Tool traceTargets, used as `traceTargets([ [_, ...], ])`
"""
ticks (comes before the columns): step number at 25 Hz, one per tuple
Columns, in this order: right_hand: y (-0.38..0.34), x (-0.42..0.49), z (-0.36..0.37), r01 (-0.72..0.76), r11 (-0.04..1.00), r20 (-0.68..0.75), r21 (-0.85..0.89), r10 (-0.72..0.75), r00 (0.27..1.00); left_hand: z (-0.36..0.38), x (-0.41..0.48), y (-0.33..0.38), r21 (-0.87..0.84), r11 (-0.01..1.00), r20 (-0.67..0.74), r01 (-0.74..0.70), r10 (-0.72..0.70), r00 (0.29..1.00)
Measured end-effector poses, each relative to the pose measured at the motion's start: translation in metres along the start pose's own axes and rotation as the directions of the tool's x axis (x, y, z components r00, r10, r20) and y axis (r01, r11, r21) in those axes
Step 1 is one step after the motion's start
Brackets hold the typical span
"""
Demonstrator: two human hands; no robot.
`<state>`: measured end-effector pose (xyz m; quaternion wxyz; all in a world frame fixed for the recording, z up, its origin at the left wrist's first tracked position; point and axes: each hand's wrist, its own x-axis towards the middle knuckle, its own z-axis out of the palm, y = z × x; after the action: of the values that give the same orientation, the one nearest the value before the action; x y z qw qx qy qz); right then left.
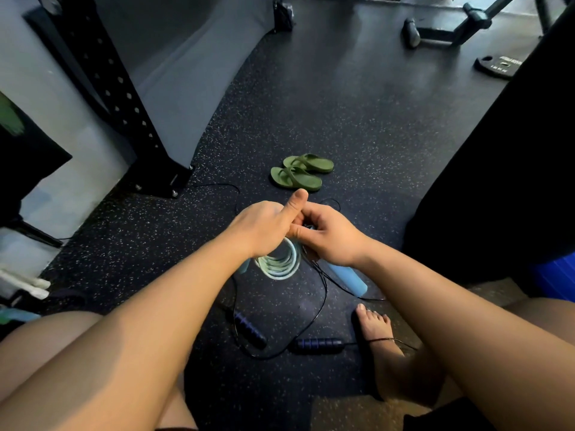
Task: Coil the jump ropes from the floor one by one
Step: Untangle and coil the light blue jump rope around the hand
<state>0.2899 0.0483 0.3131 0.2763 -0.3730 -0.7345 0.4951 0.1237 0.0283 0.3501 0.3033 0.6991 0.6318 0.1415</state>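
A pale blue-green jump rope (281,262) hangs in several loops under my left hand (264,225), which grips the top of the coil with the thumb sticking up. My right hand (329,236) pinches the rope right beside the left hand, and one light blue handle (347,279) hangs below its wrist. A thin black jump rope (314,315) lies loose on the floor beneath, with two dark blue handles (250,329) (319,344). Its cord crosses my bare right foot (378,340).
A pair of green flip-flops (300,172) lies just beyond my hands. A black perforated rack post (124,98) is bolted to the floor at the left. A weight plate (497,66) and machine feet stand at the back right. A dark bulky object (497,181) fills the right side.
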Motion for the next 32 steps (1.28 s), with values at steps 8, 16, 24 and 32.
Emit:
traceTargets([
  [8, -0.002, 0.002, -0.011, -0.069, 0.992, 0.102, 0.102, 0.058, 0.993, -0.006, 0.004, -0.005, 0.048, 0.999, -0.09, -0.004, 0.008, 0.996],
  [16, 0.0, 0.0, -0.013, -0.181, 0.964, 0.082, 0.193, 0.168, 0.982, -0.005, 0.005, -0.013, -0.469, 0.859, 0.218, 0.207, -0.115, 0.969],
  [24, -0.002, 0.005, 0.005, -0.082, 0.963, -0.009, 0.256, 0.088, 0.996, -0.01, 0.007, -0.017, -0.612, 0.772, 0.103, 0.17, -0.135, 0.985],
  [32, -0.038, 0.04, 0.012, 0.06, 0.949, -0.115, 0.311, -0.025, 0.993, -0.067, -0.021, -0.054, -0.83, 0.556, 0.1, 0.034, 0.089, 0.991],
])
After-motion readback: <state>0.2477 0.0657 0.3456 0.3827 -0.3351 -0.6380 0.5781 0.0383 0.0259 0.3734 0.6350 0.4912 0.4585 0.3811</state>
